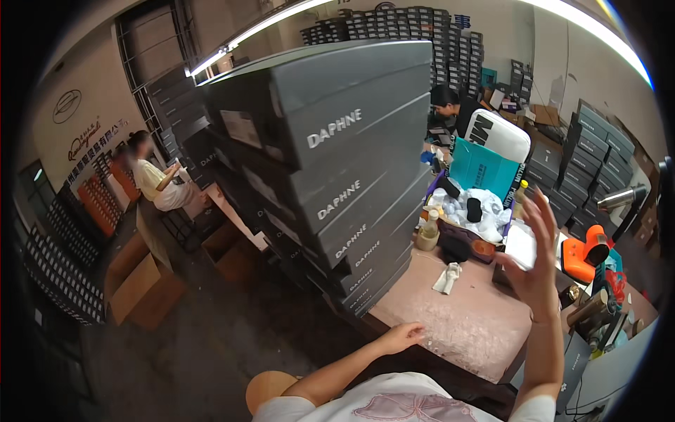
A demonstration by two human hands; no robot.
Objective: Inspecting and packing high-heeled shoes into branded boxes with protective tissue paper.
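My left hand [401,338] hangs low by the front edge of the worn pinkish table [471,327], its fingers loosely stretched out and nothing visible in them. Raised over the table's right side is my right hand [536,271], open with fingers apart and empty. A tall stack of dark grey shoe boxes [358,165] rises just beyond and left of my left hand, and neither hand touches it. A crumpled whitish cloth [447,278] lies on the table between the hands. Behind my right hand, a white flat item [519,246] is partly hidden.
A bottle of pale liquid [427,235] and a container of white crumpled wads [478,207] stand behind the cloth. An orange device [578,259] sits at right. Open cartons [144,288] rest on the floor at left. Two people work farther off, among more stacked boxes.
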